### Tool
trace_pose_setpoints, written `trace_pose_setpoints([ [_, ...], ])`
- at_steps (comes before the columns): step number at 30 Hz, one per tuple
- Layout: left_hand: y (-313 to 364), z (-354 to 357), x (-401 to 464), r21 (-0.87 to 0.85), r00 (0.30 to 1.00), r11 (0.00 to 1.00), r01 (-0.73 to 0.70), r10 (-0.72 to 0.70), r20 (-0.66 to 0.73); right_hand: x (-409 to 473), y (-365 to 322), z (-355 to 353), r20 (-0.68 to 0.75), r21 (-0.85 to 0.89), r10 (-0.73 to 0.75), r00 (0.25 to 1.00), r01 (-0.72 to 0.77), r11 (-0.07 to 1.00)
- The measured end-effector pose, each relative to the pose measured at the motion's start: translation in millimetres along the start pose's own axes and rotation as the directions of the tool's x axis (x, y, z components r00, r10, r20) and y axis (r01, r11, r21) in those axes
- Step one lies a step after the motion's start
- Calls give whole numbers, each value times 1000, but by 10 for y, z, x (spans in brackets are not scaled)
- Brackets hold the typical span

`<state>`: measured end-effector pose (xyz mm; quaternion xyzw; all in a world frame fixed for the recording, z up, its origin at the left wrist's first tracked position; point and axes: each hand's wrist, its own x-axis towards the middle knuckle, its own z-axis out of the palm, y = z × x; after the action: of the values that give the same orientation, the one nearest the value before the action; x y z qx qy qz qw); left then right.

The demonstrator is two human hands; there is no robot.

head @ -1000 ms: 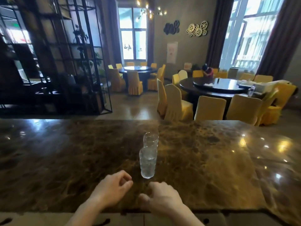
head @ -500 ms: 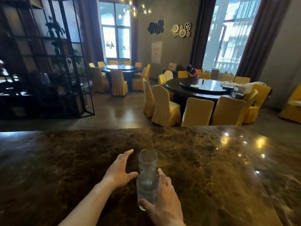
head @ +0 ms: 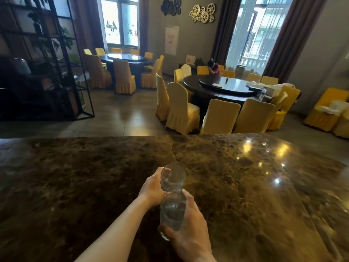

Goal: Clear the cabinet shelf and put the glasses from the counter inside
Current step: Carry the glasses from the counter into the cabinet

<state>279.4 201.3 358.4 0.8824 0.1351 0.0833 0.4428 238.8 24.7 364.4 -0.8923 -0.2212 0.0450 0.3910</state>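
We are over the dark brown polished marble counter (head: 245,186), and both hands are busy near its front edge, a little left of centre. The left hand (head: 152,190) wraps around the far clear textured drinking glass (head: 172,179), fingers curled behind its left side, thumb on the near side. The right hand (head: 188,229) is clamped on the near clear textured drinking glass (head: 172,212), thumb across its base, fingers up its right wall. The two glasses sit one right behind the other (so close that their edges seem to touch, though we cannot tell for sure). Whether either glass rests on the stone or is lifted off it, we cannot tell from this angle. The rest of the counter around the hands shows only bright light reflections at the right.

Beyond the far edge of the counter we see a dining room: a big dark round table (head: 224,89) at the right, ringed by yellow-covered chairs (head: 181,108), with a seated person (head: 213,66) bent over at its far side. A second round table (head: 126,58) stands farther off at the left by the window, and a tall black metal-framed shelf (head: 49,59) rises at the far left.
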Motion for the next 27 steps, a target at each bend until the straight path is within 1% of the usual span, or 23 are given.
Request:
trace_pose_setpoints([
  [5, -14, -4, -77, -37, 993, 999, 13, -17, -117, -27, -3, -12, -49, 42, 31, 998, -29, 999],
  [8, -29, -129, -181, -33, 981, 999, 2, -8, -196, -77, 27, -18, -82, 80, 61, 995, -55, 995],
  [11, -11, -317, -369, -33, 970, 999, -7, -2, -241, -175, 15, -36, -91, 103, 70, 993, -60, 993],
  [15, 93, -536, -750, -8, 955, 1000, -17, 14, -296, -402, -21, -128, -86, 59, -30, 996, 35, 998],
  [20, 401, -707, -1396, 10, 932, 1000, -18, 20, -362, -845, -52, -369, -38, 77, -170, 985, 172, 982],
  [23, 590, -747, -1828, 21, 922, 1000, -21, 28, -387, -1182, -64, -505, 26, 115, -225, 974, 221, 968],
  [27, 756, -674, -2426, 53, 917, 999, -8, 28, -398, -1638, -1, -591, 133, 181, -257, 957, 232, 956],
])
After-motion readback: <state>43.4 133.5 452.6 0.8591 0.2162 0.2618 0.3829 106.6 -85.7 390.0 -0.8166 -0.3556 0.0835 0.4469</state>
